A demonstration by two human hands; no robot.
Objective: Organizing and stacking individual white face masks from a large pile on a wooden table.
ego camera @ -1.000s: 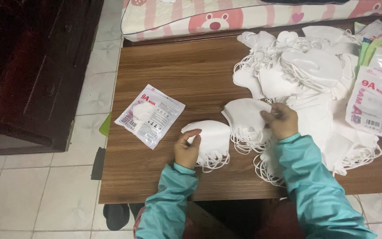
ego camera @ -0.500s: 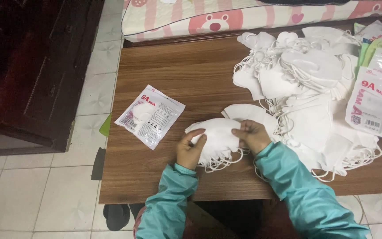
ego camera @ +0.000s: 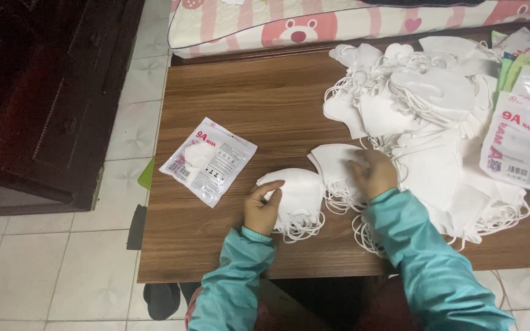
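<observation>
- White folded masks [ego camera: 299,196] lie in a small stack near the front edge of the wooden table [ego camera: 246,98], directly ahead of the person and slightly left of centre.
- Left hand [ego camera: 262,208] rests on the stack's left end, thumb and fingers curled over the edge of the top mask in a light pinch; the hand is partly closed on it.
- Right hand [ego camera: 372,175] lies flat, fingers spread and relaxed, on a second small stack of masks [ego camera: 335,165] just to the right and a little farther back; it presses rather than grips.
- The two stacks touch or overlap where they meet, and their long axes run roughly left to right across the table, with ear loops trailing toward the person.
- The left hand is nearer to the front stack; the right hand sits between that stack and the large loose heap of masks [ego camera: 424,116] spreading to the right.
- A sealed mask packet [ego camera: 208,160] lies to the left of the left hand, apart from it.
- More packets [ego camera: 522,144] rest at the table's right edge, well away.
</observation>
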